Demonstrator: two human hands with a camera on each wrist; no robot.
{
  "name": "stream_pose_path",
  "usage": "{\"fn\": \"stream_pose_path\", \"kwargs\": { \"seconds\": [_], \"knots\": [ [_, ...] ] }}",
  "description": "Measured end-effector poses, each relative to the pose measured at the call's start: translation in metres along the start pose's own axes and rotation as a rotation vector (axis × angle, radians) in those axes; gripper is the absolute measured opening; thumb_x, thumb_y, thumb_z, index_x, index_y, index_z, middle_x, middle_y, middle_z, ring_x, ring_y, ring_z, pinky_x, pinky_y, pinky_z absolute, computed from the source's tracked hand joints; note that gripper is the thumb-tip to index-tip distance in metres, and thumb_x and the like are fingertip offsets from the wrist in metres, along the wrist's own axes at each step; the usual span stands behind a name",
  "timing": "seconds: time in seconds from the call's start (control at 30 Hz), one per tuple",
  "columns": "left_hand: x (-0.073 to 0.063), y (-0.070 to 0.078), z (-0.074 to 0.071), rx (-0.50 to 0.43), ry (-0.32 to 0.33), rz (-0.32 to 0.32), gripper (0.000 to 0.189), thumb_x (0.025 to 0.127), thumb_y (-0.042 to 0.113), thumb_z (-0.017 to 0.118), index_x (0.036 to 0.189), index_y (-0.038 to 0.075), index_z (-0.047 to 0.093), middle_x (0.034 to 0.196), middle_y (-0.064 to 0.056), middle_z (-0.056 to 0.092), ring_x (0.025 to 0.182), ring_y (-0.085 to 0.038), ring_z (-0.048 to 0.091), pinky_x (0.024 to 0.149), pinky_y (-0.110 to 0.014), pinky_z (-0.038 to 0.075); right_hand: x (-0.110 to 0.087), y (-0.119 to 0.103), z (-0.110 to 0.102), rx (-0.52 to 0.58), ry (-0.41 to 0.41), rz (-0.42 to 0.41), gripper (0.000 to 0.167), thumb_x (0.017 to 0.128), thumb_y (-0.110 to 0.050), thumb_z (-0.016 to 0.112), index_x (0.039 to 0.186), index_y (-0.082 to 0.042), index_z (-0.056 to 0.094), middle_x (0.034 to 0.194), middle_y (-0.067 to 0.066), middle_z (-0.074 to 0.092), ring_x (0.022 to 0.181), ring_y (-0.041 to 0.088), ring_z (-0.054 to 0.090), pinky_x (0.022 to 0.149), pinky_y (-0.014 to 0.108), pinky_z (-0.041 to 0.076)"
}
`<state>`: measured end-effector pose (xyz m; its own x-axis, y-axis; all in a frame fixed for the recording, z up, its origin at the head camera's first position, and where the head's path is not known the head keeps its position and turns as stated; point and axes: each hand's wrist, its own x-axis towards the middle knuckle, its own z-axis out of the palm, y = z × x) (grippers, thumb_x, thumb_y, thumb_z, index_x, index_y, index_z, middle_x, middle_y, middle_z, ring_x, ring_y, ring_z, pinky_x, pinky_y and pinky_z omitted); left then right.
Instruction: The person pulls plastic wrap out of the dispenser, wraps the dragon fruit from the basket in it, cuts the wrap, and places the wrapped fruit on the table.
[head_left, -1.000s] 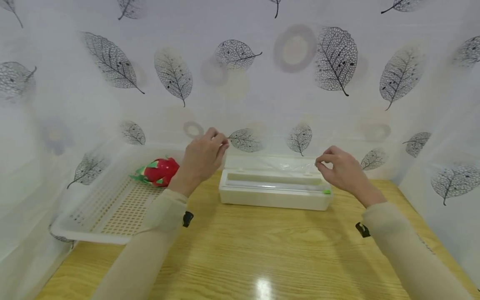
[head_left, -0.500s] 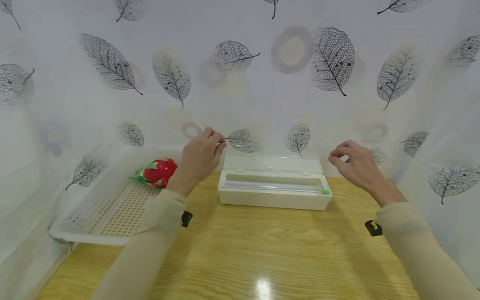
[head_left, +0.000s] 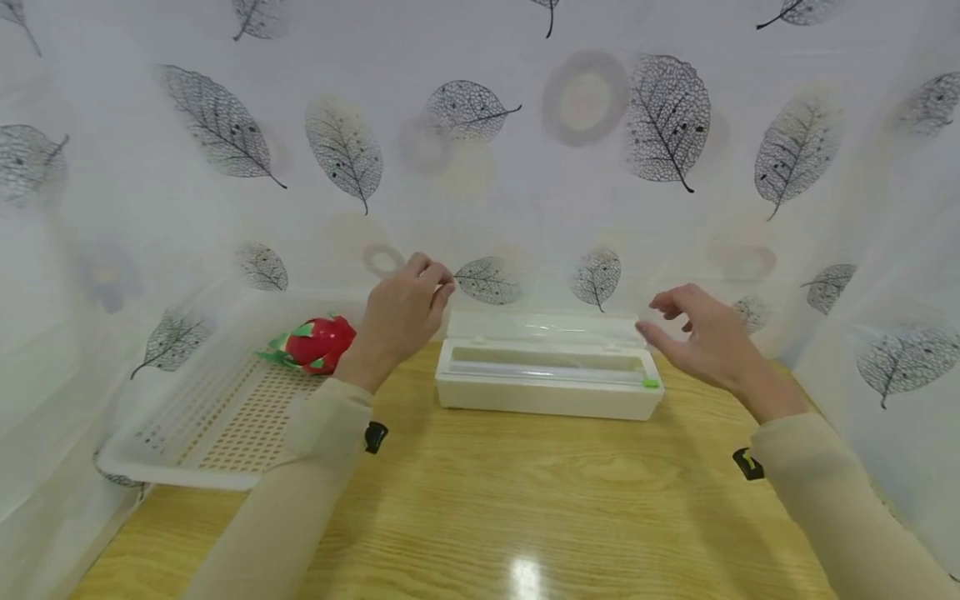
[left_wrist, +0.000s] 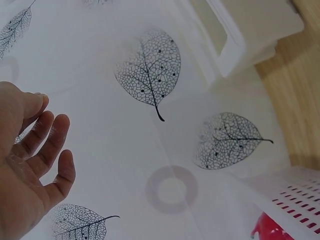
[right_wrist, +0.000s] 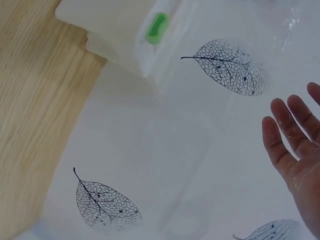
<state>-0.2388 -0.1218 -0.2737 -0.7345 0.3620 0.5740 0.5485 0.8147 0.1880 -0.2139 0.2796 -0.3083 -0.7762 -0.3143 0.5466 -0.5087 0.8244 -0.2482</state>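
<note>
A white plastic wrap dispenser (head_left: 547, 402) stands on the table with its lid (head_left: 480, 325) tipped back and a clear roll (head_left: 525, 369) inside. A glossy sheet of plastic wrap (head_left: 558, 331) shows faintly in front of the lid, and it glints as wrap (right_wrist: 288, 31) in the right wrist view. My left hand (head_left: 405, 317), raised beyond the dispenser's left end, pinches the film between thumb and forefinger. Past the right end, my right hand (head_left: 708, 346) has thumb and fingers spread apart; its fingers (right_wrist: 275, 140) appear relaxed and hold nothing.
A white perforated basket (head_left: 180, 477) at the left holds a red dragon fruit (head_left: 322, 343) with green scales. On the dispenser's right end sits a green slider (head_left: 650, 383). A leaf-printed curtain (head_left: 517, 208) hangs behind the wood-grain table (head_left: 555, 492).
My right hand moved right from the dispenser's right end, then its pinched thumb and fingers parted. The left hand stayed nearly where it was.
</note>
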Motion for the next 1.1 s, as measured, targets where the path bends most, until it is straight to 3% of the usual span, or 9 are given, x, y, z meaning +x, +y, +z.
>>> {"fn": "stream_pose_path", "kwargs": {
  "seconds": [0.1,0.2,0.3,0.4,0.5,0.67,0.73,0.87,1.1],
  "knots": [
    [0.000,0.002,0.001,-0.001,0.008,-0.001,0.019,0.104,0.019,0.058,0.109,0.005,0.070,0.108,-0.012,0.064,0.078,-0.028,0.066,0.064,-0.042,0.059,-0.002,-0.003,0.013,-0.107,-0.019,-0.151,0.052,0.081,-0.028,0.085,0.124,-0.005,0.066,0.110,0.012,0.065,0.081,0.024,0.063,0.060,0.035,0.052],
    [-0.001,0.003,0.001,-0.008,0.005,0.004,0.019,0.104,0.019,0.058,0.109,0.005,0.070,0.107,-0.012,0.065,0.078,-0.028,0.067,0.064,-0.042,0.059,0.000,-0.003,0.027,-0.203,0.047,-0.314,0.050,0.074,-0.021,0.089,0.116,-0.003,0.069,0.101,0.013,0.066,0.067,0.022,0.060,0.049,0.035,0.050],
    [-0.001,0.003,0.001,-0.013,-0.004,0.017,0.019,0.105,0.019,0.058,0.109,0.005,0.070,0.108,-0.012,0.065,0.078,-0.028,0.066,0.064,-0.041,0.059,0.003,0.000,0.033,-0.243,0.095,-0.359,0.044,0.072,-0.012,0.089,0.110,-0.002,0.070,0.095,0.013,0.067,0.068,0.023,0.061,0.051,0.038,0.052],
    [-0.001,0.003,0.000,-0.006,-0.004,0.016,0.019,0.105,0.019,0.058,0.110,0.005,0.070,0.108,-0.012,0.065,0.077,-0.028,0.066,0.063,-0.040,0.059,0.010,0.002,0.038,-0.251,0.028,-0.288,0.052,0.077,-0.013,0.087,0.123,-0.002,0.065,0.101,0.016,0.067,0.072,0.027,0.063,0.050,0.040,0.052],
    [-0.002,0.001,-0.001,0.003,0.001,0.009,0.018,0.104,0.019,0.059,0.110,0.006,0.070,0.108,-0.012,0.065,0.077,-0.028,0.066,0.064,-0.040,0.059,0.024,0.002,0.044,-0.211,-0.132,-0.164,0.063,0.088,-0.021,0.080,0.143,-0.003,0.053,0.122,0.022,0.062,0.084,0.034,0.067,0.056,0.045,0.056],
    [-0.003,0.002,-0.002,0.002,0.002,0.035,0.018,0.104,0.018,0.060,0.109,0.005,0.070,0.107,-0.012,0.065,0.079,-0.027,0.066,0.068,-0.038,0.060,0.046,0.005,0.056,-0.085,-0.388,-0.031,0.059,0.098,-0.019,0.066,0.151,-0.004,0.045,0.150,0.026,0.049,0.112,0.042,0.066,0.089,0.059,0.055],
    [-0.003,0.002,-0.002,0.000,0.003,0.044,0.018,0.104,0.018,0.060,0.109,0.005,0.070,0.107,-0.012,0.066,0.080,-0.026,0.066,0.068,-0.037,0.060,0.053,0.004,0.062,-0.038,-0.460,-0.021,0.054,0.099,-0.016,0.063,0.150,-0.004,0.048,0.151,0.024,0.050,0.115,0.043,0.065,0.096,0.061,0.052],
    [-0.004,0.003,-0.003,0.005,0.017,0.046,0.016,0.103,0.018,0.060,0.108,0.006,0.071,0.106,-0.011,0.066,0.079,-0.026,0.066,0.067,-0.037,0.059,0.066,-0.004,0.074,0.037,-0.536,-0.030,0.045,0.100,-0.014,0.062,0.143,-0.003,0.057,0.143,0.022,0.060,0.112,0.042,0.066,0.095,0.058,0.054],
    [-0.005,0.004,-0.006,0.010,0.024,0.064,0.018,0.104,0.018,0.060,0.108,0.005,0.071,0.105,-0.012,0.066,0.076,-0.026,0.065,0.064,-0.037,0.058,0.079,-0.012,0.084,-0.057,-0.589,-0.030,0.028,0.097,-0.008,0.066,0.124,-0.001,0.071,0.130,0.022,0.068,0.121,0.042,0.062,0.099,0.057,0.052]
  ]
}}
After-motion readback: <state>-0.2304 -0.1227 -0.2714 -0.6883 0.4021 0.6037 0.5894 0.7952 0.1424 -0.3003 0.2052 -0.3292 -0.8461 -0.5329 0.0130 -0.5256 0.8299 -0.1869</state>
